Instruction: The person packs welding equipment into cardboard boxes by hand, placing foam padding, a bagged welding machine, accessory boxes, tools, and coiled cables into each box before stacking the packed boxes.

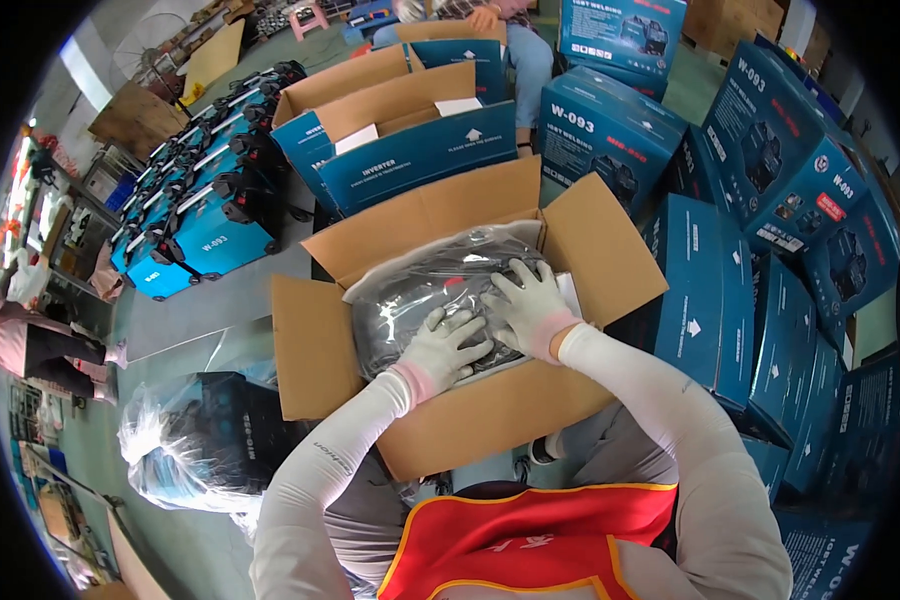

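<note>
An open cardboard carton (460, 435) stands in front of me with its brown flaps spread outward. Inside it lies a dark machine wrapped in clear plastic (395, 305), and a small red patch shows through the film. My left hand (444, 350), in a white glove, rests on the near part of the wrap with fingers spread. Farther to the right, my gloved right hand (530, 308) lies on the same wrap, its fingers also stretched out. A pale padding edge shows along the carton's inner wall. The machine's underside is hidden.
Beyond stand more open blue cartons (420, 165). Rows of blue machines with handles (215, 200) sit on a bench at left. Printed blue boxes (705, 290) are stacked at right. A plastic-wrapped item (205, 440) is beside my left arm. Another person (530, 60) sits across.
</note>
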`<state>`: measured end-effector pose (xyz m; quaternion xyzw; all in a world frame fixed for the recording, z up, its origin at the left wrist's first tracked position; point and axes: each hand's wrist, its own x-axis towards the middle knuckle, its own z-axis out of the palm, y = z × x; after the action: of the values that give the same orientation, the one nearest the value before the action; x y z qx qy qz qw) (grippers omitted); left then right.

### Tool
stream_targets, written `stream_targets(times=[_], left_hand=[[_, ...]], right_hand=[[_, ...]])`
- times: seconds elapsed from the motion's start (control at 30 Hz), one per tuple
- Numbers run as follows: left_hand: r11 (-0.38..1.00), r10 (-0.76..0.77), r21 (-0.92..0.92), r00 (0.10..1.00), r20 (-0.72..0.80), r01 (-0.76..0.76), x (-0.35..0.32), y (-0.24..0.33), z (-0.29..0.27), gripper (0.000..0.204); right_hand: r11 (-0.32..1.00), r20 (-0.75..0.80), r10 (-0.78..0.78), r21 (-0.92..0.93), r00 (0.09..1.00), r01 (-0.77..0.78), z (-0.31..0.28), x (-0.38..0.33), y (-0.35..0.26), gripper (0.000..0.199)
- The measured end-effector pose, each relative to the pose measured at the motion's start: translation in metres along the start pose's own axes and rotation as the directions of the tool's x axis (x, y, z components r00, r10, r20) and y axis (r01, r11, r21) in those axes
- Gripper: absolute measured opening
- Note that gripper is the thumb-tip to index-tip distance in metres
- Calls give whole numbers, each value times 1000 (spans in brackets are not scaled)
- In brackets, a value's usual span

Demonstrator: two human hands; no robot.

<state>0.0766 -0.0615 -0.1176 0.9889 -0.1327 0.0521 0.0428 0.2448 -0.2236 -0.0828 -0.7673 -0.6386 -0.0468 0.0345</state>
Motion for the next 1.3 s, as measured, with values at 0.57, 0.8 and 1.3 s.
stream_targets(times=[0.57, 0.8, 1.3], left_hand=[[353, -869, -924, -317, -381, 144, -168, -84, -104, 41], [-293, -906, -955, 305, 293, 45, -194, -98, -58, 74], [369, -844, -767, 535, -39, 526, -141, -47, 40, 83]], right_hand=[[949, -364, 314, 153, 877, -276, -51, -24, 51, 51], [691, -612, 674, 325, 414, -645, -60, -79, 110, 53], [843, 255, 204, 446, 945, -302, -48, -73, 12, 86]])
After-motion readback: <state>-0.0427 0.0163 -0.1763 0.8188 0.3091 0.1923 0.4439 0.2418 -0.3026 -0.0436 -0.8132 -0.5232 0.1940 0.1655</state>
